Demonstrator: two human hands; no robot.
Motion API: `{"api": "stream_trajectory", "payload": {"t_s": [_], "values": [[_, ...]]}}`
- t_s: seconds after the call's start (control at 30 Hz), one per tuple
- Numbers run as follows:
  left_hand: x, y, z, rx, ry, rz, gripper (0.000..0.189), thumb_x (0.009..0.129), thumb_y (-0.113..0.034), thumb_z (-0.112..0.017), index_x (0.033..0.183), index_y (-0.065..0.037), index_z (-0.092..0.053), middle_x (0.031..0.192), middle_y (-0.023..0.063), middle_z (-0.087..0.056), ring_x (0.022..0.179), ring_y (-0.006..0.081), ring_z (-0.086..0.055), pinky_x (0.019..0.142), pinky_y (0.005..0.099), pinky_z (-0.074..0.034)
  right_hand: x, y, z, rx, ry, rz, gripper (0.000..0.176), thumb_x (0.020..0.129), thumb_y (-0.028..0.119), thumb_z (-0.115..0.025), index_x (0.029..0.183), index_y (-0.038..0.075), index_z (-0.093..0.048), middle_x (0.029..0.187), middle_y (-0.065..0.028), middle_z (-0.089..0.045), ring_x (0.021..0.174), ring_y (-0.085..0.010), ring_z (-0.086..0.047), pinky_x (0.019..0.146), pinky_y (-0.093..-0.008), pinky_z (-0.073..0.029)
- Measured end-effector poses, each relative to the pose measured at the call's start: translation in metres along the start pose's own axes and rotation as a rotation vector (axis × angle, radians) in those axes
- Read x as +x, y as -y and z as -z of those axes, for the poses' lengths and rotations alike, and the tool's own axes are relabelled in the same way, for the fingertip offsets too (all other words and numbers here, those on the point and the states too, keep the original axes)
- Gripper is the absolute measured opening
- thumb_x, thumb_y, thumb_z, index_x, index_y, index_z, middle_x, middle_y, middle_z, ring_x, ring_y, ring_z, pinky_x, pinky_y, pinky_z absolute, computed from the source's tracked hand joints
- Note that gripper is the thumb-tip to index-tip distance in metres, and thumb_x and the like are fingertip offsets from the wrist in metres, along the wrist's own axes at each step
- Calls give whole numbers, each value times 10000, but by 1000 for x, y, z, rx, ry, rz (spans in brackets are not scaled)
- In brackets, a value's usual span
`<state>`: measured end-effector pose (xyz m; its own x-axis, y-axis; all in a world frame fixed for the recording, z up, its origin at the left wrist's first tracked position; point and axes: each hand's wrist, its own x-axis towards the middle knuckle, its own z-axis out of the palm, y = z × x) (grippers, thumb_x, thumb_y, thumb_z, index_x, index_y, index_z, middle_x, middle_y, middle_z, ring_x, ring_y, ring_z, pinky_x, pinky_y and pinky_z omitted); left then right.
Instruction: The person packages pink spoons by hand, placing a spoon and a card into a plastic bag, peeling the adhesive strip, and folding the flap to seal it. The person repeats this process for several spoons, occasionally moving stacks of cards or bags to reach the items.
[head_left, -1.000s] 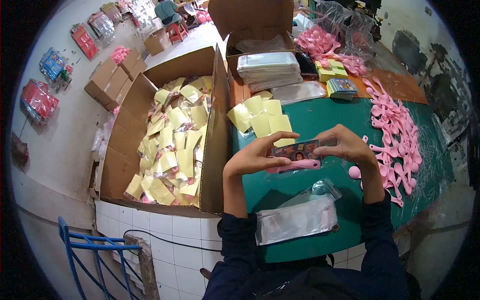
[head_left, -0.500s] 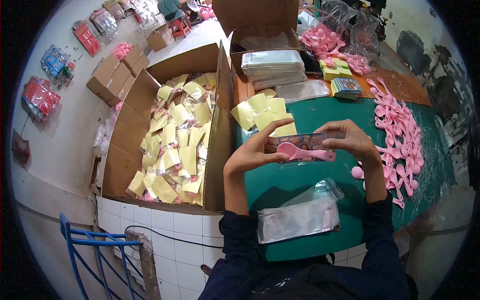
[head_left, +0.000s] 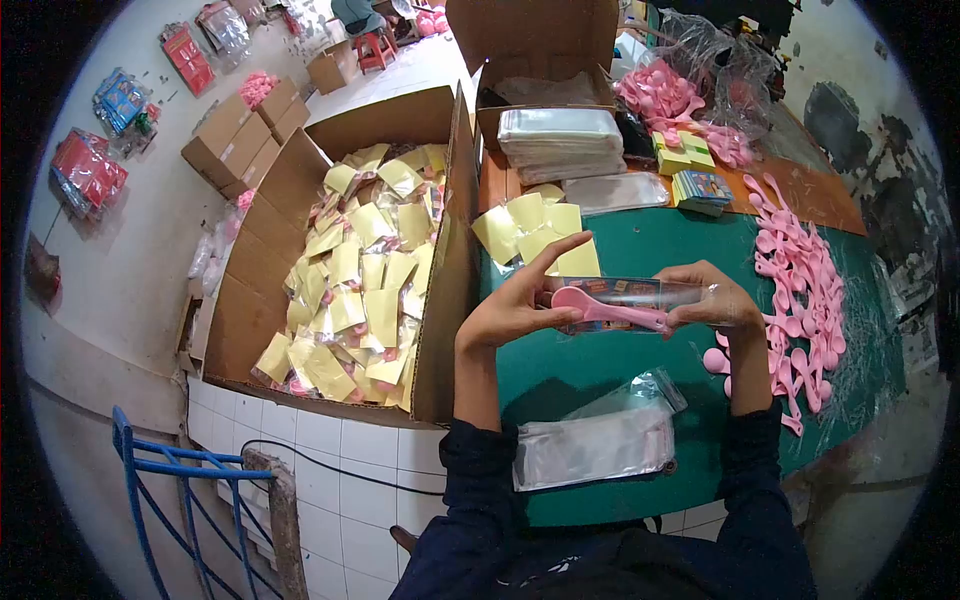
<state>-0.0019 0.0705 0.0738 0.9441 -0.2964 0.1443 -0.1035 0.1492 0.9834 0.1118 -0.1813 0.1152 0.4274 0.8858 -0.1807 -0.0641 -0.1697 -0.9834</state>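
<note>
My left hand point(head_left: 508, 312) pinches the bowl end of a pink spoon point(head_left: 612, 309) between thumb and fingers, its index finger stretched out above. Behind the spoon lies a dark printed card point(head_left: 622, 287), both in a clear plastic bag point(head_left: 684, 294). My right hand point(head_left: 722, 300) grips the other end of that bag, thumb close to the spoon's handle tip. The bag is held level above the green table point(head_left: 640, 355). Below it lies a stack of clear plastic bags point(head_left: 595, 448). Yellow-backed packs point(head_left: 535, 228) rest just behind my left hand.
At left stands a big cardboard box point(head_left: 458, 250) full of yellow-backed packs point(head_left: 380, 315). Loose pink spoons point(head_left: 795, 260) are heaped at right. Further back are a pile of clear bags point(head_left: 560, 140), card stacks point(head_left: 701, 190) and an open carton point(head_left: 545, 90). A person point(head_left: 357, 15) sits far off.
My right hand has moved outward along the bag, whose clear end now stretches over its fingers. The spoon tilts more, handle end lower. The view has shifted slightly.
</note>
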Motion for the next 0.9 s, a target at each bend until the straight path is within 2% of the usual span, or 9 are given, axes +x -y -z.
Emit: {"api": "stream_trajectory", "payload": {"t_s": [0.1,0.2,0.3,0.4,0.5,0.6,0.7,0.73,0.9], "values": [[3,0,-2,-1,-18,17,846,768,-64,-710,1433,-139,-191,848,48,-606,761,81,-560,682,231,-473,-1,-3,7,-5,68,101,304,756,152,-700,967,-46,-607,838,-74,-611,701,-141,-606,650,-273,-541],[6,4,-3,26,-21,43,865,748,-64,-729,1429,-146,-203,901,70,-621,787,89,-572,702,235,-479,1,-7,4,26,-87,2,248,783,192,-679,884,-29,-630,762,-45,-604,680,-107,-578,601,-240,-505],[7,3,-8,19,-26,58,866,738,-54,-735,1424,-159,-217,980,101,-628,832,105,-583,733,249,-486,4,-14,9,-246,-104,81,201,790,176,-676,825,-18,-639,696,-14,-595,657,-74,-542,550,-215,-441],[6,2,-8,121,-39,87,819,750,-74,-722,1410,-110,-239,1061,146,-611,912,134,-593,780,275,-493,8,-18,2,-231,-213,111,187,798,170,-672,777,-13,-637,673,13,-586,636,-53,-512,529,-205,-392],[6,28,-1,357,-233,-45,693,814,-136,-675,1384,-102,-282,1074,169,-599,912,169,-611,780,288,-498,10,-20,2,-320,-281,75,182,784,158,-679,768,-17,-629,668,-12,-597,611,-62,-511,543,-220,-412],[-6,34,-14,517,-564,189,588,894,-214,-567,1375,-92,-252,1014,181,-620,958,236,-621,784,321,-505,12,-21,-4,-613,-351,132,183,768,149,-679,796,-23,-624,684,-73,-629,593,-99,-554,546,-259,-435],[-32,38,-46,-86,-334,392,547,958,-247,-437,1398,-103,-146,1036,192,-607,982,242,-607,791,347,-506,11,-23,-34,-728,-486,275,179,769,151,-664,811,-17,-622,694,-127,-632,590,-185,-605,573,-304,-470],[-40,41,-58,-198,-310,401,558,966,-256,-414,1405,-113,-101,1039,192,-601,981,242,-607,787,346,-508,9,-21,-48,-822,-480,172,172,783,170,-650,842,10,-628,778,-129,-635,684,-255,-626,632,-331,-495],[-71,52,-100,-478,-381,445,635,978,-278,-378,1426,-155,55,1065,184,-572,955,246,-607,786,339,-515,-11,-39,-88,-997,-105,231,336,767,215,-671,1052,61,-582,1102,-134,-558,933,-276,-578,785,-370,-467]]}}
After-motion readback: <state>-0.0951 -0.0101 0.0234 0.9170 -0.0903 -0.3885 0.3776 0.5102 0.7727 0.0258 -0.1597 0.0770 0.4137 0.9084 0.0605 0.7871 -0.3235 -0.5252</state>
